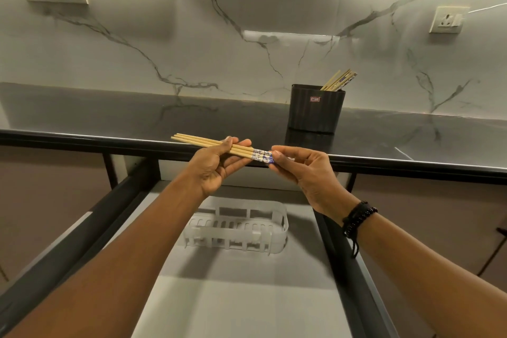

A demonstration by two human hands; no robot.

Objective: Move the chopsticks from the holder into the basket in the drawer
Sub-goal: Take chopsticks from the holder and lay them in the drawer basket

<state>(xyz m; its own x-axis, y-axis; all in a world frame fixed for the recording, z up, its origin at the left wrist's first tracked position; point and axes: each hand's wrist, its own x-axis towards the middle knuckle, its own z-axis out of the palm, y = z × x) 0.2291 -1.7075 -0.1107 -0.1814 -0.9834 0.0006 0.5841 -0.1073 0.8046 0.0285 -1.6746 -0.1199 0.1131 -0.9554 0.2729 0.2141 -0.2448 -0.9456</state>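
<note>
From where I stand, the person has a small bundle of pale wooden chopsticks with blue-and-white patterned ends [192, 140] held level in the air, above and a little behind the white slotted plastic basket [233, 236]. The left hand [219, 162] grips the plain shafts, thumb on top and fingers curled beneath. The right hand [304, 170], with a black beaded bracelet [356, 217] at the wrist, pinches the patterned ends between thumb and fingertips. The sticks lie side by side and look squared up into one neat sheaf.

The basket sits toward the back of the open grey drawer [247, 296] with dark rails, and I can see nothing in it. Up behind the basket and off to its right, the black ribbed plastic holder [315, 111] stands on the glossy dark countertop [137, 115], with more sticks of the same kind [340, 80] leaning out of its top.

I would call this the carrying step, with the first batch lifted out and not yet set down. The next move seems to call for lowering the bundle straight down while keeping it parallel to the basket's long side, so the tips clear the end walls. Both hands should let go only once the sticks rest on the basket floor, since loose round sticks could roll or fan out. After that, another trip for those above the basket.
</note>
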